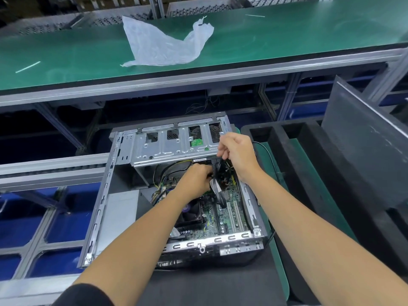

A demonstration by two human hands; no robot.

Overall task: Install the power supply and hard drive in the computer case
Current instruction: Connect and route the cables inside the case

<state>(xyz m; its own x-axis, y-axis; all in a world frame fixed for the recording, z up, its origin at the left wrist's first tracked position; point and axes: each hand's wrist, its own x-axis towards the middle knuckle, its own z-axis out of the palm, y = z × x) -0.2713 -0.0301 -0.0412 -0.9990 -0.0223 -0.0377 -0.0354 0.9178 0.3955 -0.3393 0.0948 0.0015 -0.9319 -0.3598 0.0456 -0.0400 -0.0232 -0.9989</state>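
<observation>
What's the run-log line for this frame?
stage: cabling inside open computer case | left hand: grips black cables | right hand: pinches cables from above | drive cage: bays look empty

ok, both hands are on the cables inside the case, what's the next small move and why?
Probably guide the cables down toward the board and seat a plug. Both the left hand and the right hand pinch them below the drive cage in the case; whether a plug is seated is hidden.
</observation>
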